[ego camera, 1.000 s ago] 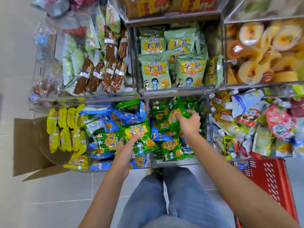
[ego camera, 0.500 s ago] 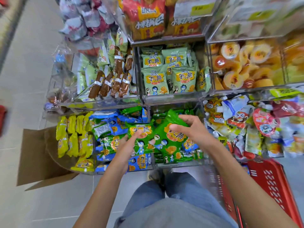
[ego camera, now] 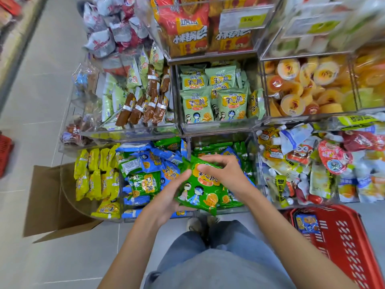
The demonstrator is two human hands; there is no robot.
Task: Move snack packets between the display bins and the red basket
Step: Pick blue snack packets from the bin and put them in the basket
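Item: green packet [ego camera: 201, 187], printed with cartoon figures and an orange label. Held in both hands above the front edge of the lower middle bin [ego camera: 220, 210], clear of the stock beneath it.

Right hand [ego camera: 228, 174]: clamped on the packet's upper right part, fingers curled over the top edge, thumb on the printed face.

Left hand [ego camera: 166, 198]: grips the packet's lower left side, thumb along the front edge. The fingers are hidden under the packet and seem to cup it from below.

Red basket [ego camera: 352, 253]: on the floor at the person's right, just below the pouch bin. It holds one blue packet [ego camera: 307, 223], lying flat near the rim closest to the shelves.

Lower row, left to right:
- yellow packets [ego camera: 93, 174]
- mixed blue and green packets [ego camera: 145, 170]
- middle bin, more green packets at the back
- spouted pouches [ego camera: 295, 155]

Row above:
- brown sticks [ego camera: 143, 107] among pale bags
- pale green packets [ego camera: 208, 97], standing upright
- jelly cups [ego camera: 295, 84]

Top: orange-red bags [ego camera: 187, 32] behind a yellow price tag [ego camera: 249, 19].

Floor: open cardboard box [ego camera: 48, 205] beside the yellow packets.
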